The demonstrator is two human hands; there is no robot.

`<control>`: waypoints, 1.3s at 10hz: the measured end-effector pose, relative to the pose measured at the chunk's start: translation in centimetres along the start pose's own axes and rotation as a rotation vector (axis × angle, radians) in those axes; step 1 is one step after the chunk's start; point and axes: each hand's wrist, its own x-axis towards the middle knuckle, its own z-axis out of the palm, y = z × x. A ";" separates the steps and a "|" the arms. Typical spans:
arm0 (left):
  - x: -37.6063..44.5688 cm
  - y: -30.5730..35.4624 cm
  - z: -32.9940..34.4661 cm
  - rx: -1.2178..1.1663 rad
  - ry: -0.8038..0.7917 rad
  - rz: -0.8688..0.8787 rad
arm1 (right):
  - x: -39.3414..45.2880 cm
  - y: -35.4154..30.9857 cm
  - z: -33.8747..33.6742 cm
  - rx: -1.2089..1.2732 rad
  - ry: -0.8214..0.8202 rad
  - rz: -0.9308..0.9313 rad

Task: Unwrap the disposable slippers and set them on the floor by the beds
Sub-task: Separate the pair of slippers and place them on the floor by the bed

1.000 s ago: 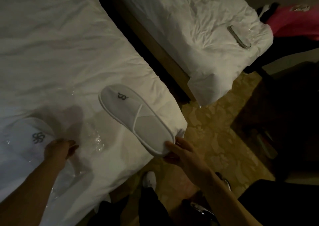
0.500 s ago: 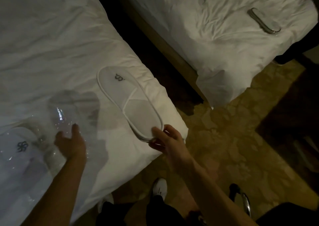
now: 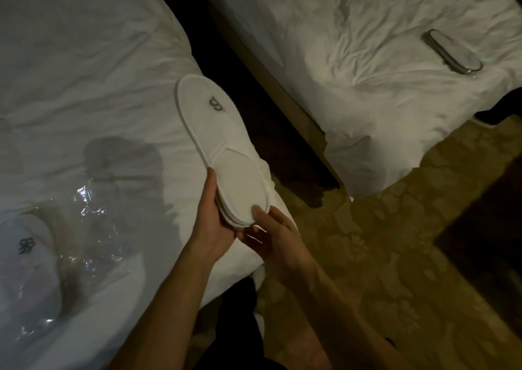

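Both hands, left hand [image 3: 210, 225] and right hand [image 3: 272, 234], are gripping the unwrapped slippers [image 3: 223, 155], fingers clamped on the heel end; next, separating the pair and lowering it to the floor [image 3: 381, 256].

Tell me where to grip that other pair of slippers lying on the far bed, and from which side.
Grip the slipper pair across its narrow middle, coming from above: it lies flat on the far bed, long and thin, with both long edges exposed. This is a judgement; whether it is still wrapped cannot be told.

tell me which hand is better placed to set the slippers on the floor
Probably right: the right hand pinches the slippers on the carpet side; the left hand is over the bed.
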 end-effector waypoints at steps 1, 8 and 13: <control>1.3 -1.0 0.9 0.029 -0.052 -0.032 | 1.2 -0.9 -1.5 0.010 -0.017 0.070; 13.7 -3.6 7.0 0.071 0.159 0.000 | 16.4 -16.5 -3.1 -0.867 -0.061 -0.075; 20.8 -12.5 10.3 0.257 0.589 0.245 | 23.8 -15.8 -16.0 -0.575 0.084 -0.052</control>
